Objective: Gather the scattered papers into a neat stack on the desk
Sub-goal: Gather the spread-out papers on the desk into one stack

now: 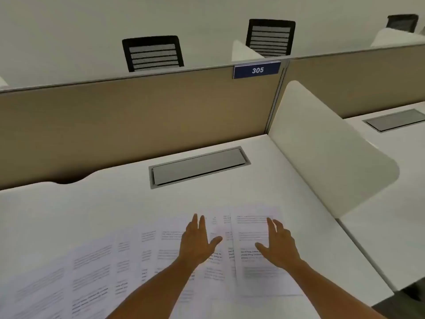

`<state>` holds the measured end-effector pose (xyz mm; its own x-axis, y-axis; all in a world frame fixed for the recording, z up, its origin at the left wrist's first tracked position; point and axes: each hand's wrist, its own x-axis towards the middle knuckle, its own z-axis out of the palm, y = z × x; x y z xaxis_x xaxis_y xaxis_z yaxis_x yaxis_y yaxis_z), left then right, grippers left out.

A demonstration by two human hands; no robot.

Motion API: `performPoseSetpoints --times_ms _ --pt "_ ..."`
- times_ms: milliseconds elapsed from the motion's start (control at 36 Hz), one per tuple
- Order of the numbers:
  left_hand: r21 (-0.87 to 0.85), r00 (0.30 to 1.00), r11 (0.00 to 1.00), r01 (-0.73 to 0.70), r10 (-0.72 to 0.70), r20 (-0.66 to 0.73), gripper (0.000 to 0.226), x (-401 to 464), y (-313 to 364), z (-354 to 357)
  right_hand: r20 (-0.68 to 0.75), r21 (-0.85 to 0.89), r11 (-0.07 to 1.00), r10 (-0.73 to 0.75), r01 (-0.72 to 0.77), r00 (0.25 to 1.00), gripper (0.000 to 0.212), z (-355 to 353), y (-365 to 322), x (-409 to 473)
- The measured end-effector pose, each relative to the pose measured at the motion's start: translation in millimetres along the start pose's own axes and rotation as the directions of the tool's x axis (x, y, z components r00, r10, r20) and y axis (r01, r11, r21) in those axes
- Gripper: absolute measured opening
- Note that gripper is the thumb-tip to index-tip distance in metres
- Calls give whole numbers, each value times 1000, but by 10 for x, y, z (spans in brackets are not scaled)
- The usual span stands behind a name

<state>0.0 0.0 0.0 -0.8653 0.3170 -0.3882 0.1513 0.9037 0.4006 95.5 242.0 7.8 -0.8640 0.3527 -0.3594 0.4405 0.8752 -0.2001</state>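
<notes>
Several printed white papers (92, 268) lie fanned out and overlapping across the near part of the white desk (115, 196), from the lower left to the right. The rightmost sheet (250, 224) lies on top of the others. My left hand (197, 240) is open, fingers stretched forward, over the middle sheets. My right hand (279, 245) is open too, over the rightmost sheet. Neither hand holds anything; whether the palms touch the paper I cannot tell.
A grey cable flap (197, 166) is set into the desk behind the papers. A tan partition (138, 116) with a "305" sign (257, 70) closes the back. A white side divider (322, 153) borders the right. Black chairs (153, 54) stand beyond.
</notes>
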Motion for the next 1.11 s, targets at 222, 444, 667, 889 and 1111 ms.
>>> performPoseSetpoints --times_ms 222,444,667,889,1111 --pt "-87 961 960 265 -256 100 98 186 11 412 112 193 901 372 -388 921 96 352 319 205" --pt "-41 934 933 357 -357 12 105 228 -10 661 155 155 865 456 -478 876 124 638 455 335" --pt "-277 895 857 435 -444 32 105 298 181 651 157 98 913 379 -397 912 130 672 321 414" --pt "-416 916 823 387 -396 69 83 355 351 679 142 94 947 292 -306 946 123 729 209 379" --pt "-629 946 712 312 -295 136 71 423 426 773 115 108 970 205 -218 972 108 725 271 305"
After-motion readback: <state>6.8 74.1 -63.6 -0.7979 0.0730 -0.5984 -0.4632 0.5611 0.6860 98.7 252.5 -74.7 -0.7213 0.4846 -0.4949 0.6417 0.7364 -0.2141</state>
